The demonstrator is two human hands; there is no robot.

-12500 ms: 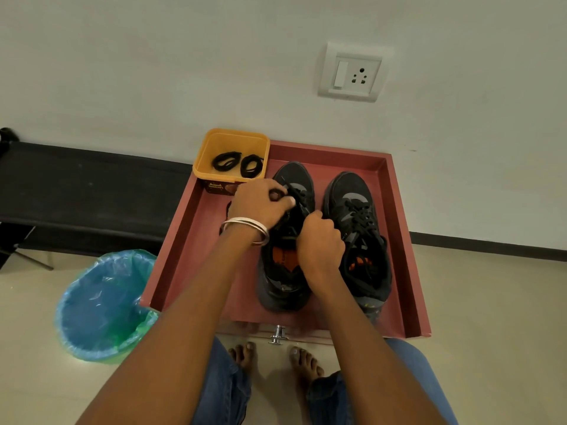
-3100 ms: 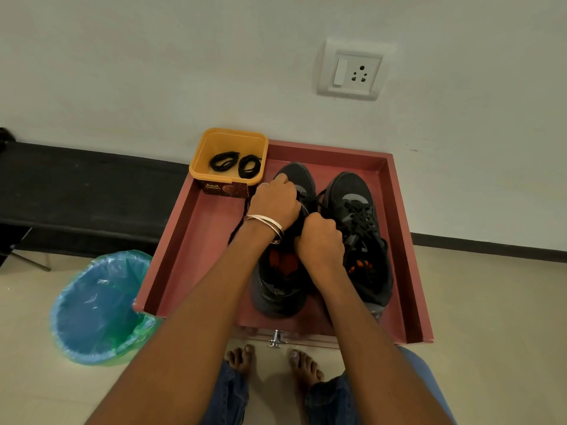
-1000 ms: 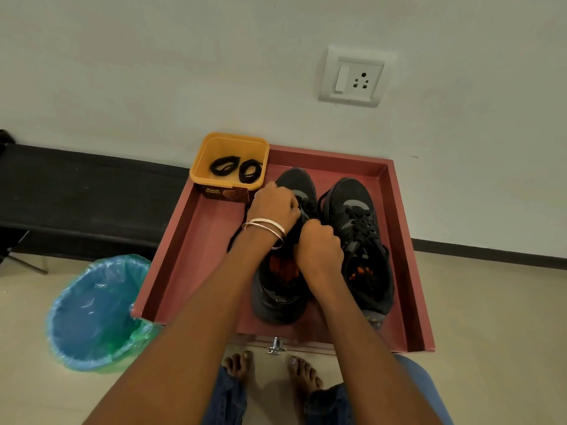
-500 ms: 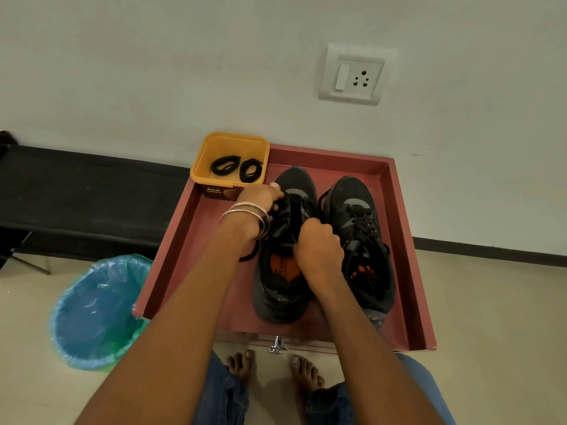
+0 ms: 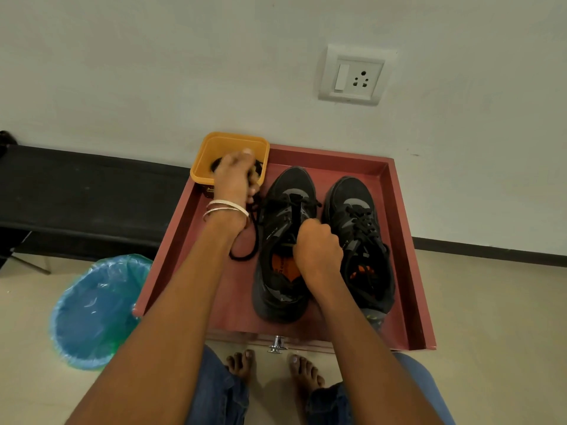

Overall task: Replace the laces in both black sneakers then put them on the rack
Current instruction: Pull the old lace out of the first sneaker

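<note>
Two black sneakers side by side, toes up-frame, centre: left sneaker [image 5: 282, 240] half-unlaced, lace [image 5: 250, 237] trailing left; right sneaker [image 5: 359, 237] laced

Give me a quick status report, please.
Left hand blurred over yellow tub. Right hand grips left sneaker tongue. Old lace loose on tray.

Dim, even indoor light; left hand [image 5: 236, 176] motion-blurred; edges bowed

The left hand [image 5: 234, 176] is stretched far forward, blurred, its fingers bent downward; what is held cannot be told. The right hand [image 5: 317, 250] is closed into a fist, knuckles up.
</note>
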